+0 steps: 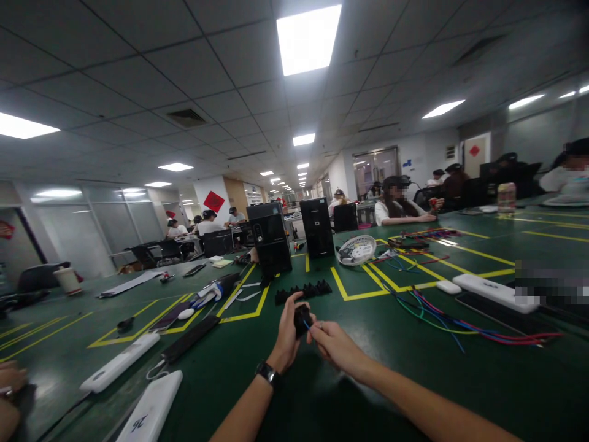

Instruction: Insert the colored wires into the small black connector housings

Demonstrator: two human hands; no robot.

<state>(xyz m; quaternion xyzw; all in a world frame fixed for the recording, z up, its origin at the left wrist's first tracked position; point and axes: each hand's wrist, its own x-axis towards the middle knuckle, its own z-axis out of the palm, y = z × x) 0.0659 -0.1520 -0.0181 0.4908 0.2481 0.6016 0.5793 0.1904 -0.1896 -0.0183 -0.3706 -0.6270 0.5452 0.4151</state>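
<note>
My left hand (286, 331), with a dark watch on its wrist, is closed around a small black block-like part (302, 318); its exact kind is too small to tell. In the fingertips of my right hand (335, 345) is the end of a thin blue wire (307, 325), which meets the near face of that black part. Whether the wire is inside it or only touching, I cannot tell. Just beyond my hands, a row of similar black parts (304, 293) lies on the green table (221, 380).
Two black computer towers (272, 245) stand farther back, beside a white basket (356, 250). Coloured wires (427, 313) and a white power strip (494, 291) lie to the right. More white strips (120, 362) lie left, near another person's hand (11, 377). People sit around.
</note>
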